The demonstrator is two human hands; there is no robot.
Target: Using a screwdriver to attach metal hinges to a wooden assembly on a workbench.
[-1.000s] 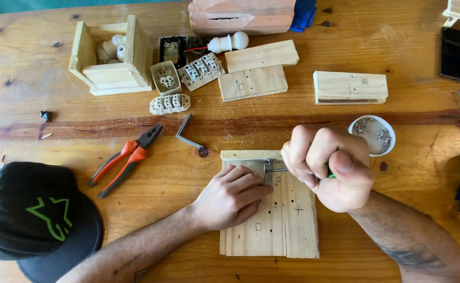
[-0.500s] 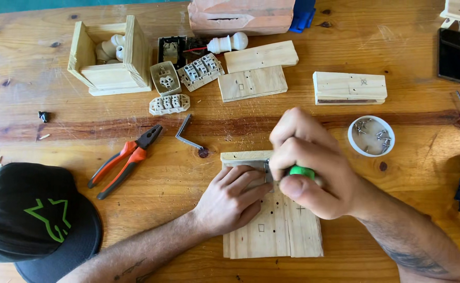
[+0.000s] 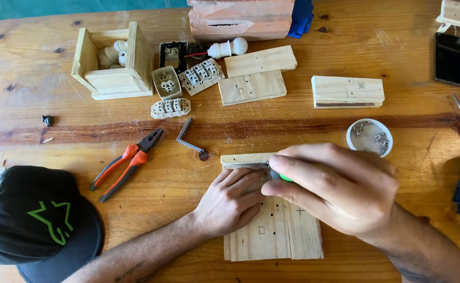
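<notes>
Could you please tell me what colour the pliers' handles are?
The pliers have orange-red handles, seen clearly in the head view.

Two bare, sleeveless forearms, dark tattoo marks on each, no gloves

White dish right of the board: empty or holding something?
Holding something. The small white dish contains a handful of loose metal screws scattered across its bottom, and it sits upright on the wooden table.

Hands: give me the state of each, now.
Left hand: open, pressed flat on the wooden board.
Right hand: closed around a green-handled tool, most of it hidden.
</notes>
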